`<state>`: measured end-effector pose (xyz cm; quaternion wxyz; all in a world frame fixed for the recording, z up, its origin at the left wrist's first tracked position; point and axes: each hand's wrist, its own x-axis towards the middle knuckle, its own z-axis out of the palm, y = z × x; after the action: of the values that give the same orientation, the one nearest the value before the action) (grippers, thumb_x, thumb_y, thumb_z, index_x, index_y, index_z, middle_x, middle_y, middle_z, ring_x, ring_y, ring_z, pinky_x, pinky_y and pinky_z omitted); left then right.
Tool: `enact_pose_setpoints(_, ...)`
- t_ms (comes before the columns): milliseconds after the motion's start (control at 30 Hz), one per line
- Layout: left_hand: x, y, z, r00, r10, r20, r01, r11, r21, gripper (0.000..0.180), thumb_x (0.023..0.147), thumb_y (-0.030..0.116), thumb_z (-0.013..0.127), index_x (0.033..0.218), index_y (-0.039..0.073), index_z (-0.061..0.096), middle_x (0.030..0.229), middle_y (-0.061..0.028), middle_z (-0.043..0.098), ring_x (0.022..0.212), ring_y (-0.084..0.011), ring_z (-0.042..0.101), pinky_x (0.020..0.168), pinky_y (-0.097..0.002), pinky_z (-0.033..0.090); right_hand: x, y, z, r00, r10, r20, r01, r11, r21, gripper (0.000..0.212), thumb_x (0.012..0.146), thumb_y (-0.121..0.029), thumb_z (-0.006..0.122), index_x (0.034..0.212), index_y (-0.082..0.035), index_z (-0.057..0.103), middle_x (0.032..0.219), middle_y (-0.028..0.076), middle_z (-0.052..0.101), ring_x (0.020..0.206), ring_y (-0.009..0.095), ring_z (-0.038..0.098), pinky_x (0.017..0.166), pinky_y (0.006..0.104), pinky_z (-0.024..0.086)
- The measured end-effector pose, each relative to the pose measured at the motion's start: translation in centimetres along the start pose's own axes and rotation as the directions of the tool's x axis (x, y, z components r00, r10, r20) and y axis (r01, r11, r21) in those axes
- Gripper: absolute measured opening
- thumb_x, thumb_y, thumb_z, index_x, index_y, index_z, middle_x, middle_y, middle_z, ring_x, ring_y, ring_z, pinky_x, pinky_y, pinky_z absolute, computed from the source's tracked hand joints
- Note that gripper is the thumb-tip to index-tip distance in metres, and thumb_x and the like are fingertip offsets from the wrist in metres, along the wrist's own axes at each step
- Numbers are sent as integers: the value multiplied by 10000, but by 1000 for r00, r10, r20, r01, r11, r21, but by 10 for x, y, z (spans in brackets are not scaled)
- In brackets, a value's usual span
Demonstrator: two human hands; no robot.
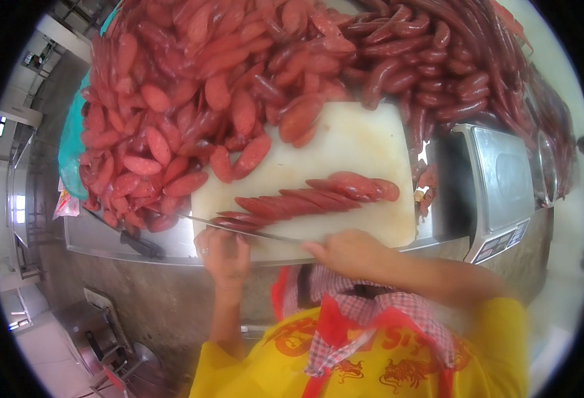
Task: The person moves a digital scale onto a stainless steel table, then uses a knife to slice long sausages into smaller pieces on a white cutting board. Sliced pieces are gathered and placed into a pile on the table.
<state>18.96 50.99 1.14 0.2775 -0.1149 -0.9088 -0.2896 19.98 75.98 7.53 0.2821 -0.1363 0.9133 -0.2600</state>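
On the white board (pixel 368 142), you're seemingly slicing the sausage (pixel 298 204) at frame centre; your right hand (pixel 345 253) is tightly gripping the knife (pixel 259 233); your left hand (pixel 224 253) is resting half-curled, hold unclear; the next stroke is probably calling for left-hand clearance.

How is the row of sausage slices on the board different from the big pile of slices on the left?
The row is short, with far fewer slices, while the pile is huge. The row's slices lean neatly over one another, but the pile's point every which way. The row lies wholly on the cutting board; the pile spreads well past the board's left side. Both are reddish sausage cut into slanted, oval slices.
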Motion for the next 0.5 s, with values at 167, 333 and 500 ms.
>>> enact_pose_setpoints(167, -6, 4, -3, 1000, 0, 10, -1, 998, 70, 205, 731, 43, 693, 895, 35, 572, 934, -130, 571, 900, -302, 521, 827, -398, 427, 27, -6, 10, 994, -92, -66, 96, 994, 54, 671, 981, -517, 345, 744, 7, 692, 735, 251, 647, 725, 415, 650, 682, 491, 523)
enact_pose_setpoints(333, -7, 9, 7, 816, -558, -153, 528, 826, -196, 259, 831, 89, 657, 1056, -20, 588, 1014, -147, 589, 954, -284, 549, 855, -411, 451, -52, 69, -20, 998, 18, 52, -25, 989, 144, 732, 964, -589, 311, 795, 20, 679, 776, 232, 647, 733, 375, 651, 675, 452, 519)
enact_pose_setpoints(500, 25, 17, 53, 822, -569, -23, 535, 785, -313, 369, 889, 174, 637, 1181, -41, 570, 1082, -148, 587, 948, -226, 583, 861, -333, 468, -154, 123, -27, 828, 408, 386, -552, 463, 694, 808, 891, -739, 301, 671, -9, 569, 541, 81, 505, 452, 175, 519, 391, 309, 391)
